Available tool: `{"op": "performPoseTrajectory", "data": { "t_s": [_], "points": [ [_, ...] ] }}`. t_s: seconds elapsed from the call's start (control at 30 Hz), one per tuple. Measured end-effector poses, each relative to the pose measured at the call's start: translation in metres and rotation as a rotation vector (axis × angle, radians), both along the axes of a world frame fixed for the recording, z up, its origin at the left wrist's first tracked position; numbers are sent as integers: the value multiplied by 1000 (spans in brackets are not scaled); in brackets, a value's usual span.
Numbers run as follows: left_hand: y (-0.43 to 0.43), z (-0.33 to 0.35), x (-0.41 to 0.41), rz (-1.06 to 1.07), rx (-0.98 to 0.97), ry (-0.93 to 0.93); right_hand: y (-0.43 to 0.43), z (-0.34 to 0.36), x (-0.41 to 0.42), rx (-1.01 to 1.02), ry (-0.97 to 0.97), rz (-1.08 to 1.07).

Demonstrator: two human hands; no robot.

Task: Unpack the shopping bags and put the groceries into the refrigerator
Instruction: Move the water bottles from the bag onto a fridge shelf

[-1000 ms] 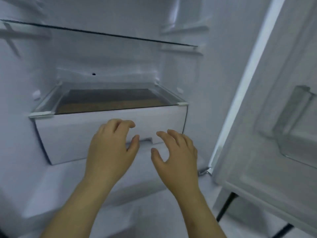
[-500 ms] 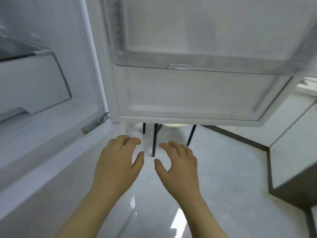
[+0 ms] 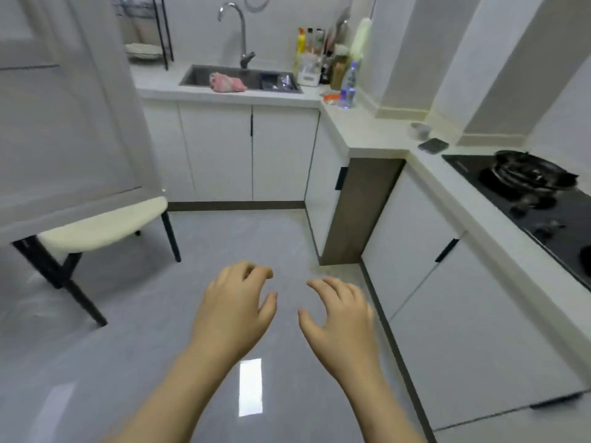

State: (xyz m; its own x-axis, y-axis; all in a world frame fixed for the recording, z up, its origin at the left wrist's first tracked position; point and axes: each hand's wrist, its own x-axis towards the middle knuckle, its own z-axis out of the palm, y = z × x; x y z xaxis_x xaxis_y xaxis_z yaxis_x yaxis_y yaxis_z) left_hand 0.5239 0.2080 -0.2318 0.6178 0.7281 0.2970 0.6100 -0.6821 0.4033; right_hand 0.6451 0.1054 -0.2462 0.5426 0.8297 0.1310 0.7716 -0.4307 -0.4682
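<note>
Both my hands, the left hand (image 3: 233, 311) and the right hand (image 3: 339, 318), hover loose-fingered and hold nothing over the grey floor (image 3: 224, 238). An open lane of that floor runs from them to the far cabinets (image 3: 249, 155) under the sink (image 3: 198, 76). On the left the white refrigerator door (image 3: 64, 116) stands in my way, with a cream-seated stool (image 3: 105, 223) just behind its lower edge, black legs splayed onto the floor. On the right the near cabinets (image 3: 479, 330) and the countertop (image 3: 367, 129) above them wall off that side, a black gas hob (image 3: 524, 183) set into it. The far counter corner right of the sink is crowded with bottles (image 3: 319, 55).
</note>
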Motion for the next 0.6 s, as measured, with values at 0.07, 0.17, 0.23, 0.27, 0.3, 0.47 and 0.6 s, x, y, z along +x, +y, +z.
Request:
{"op": "performPoseTrajectory", "data": {
  "t_s": [0.07,0.17,0.23,0.27,0.3,0.47,0.6],
  "points": [
    [-14,-2,47,-95,-16,-41,-24,2,36,-13,-4,-101],
    [-33,-4,110,-249,-13,-52,-58,3,80,-30,7,-261],
    [-43,-7,148,-367,-11,-31,-79,1,103,-38,12,-360],
    [-47,-9,166,-427,-10,-12,-88,-1,114,-37,13,-407],
    [-51,-10,185,-483,3,2,-96,-2,126,-35,15,-455],
    [-71,-10,273,-718,25,20,-125,-4,184,-18,4,-670],
    [-83,-5,345,-876,76,-10,-136,4,230,-18,-5,-800]
  ]
}}
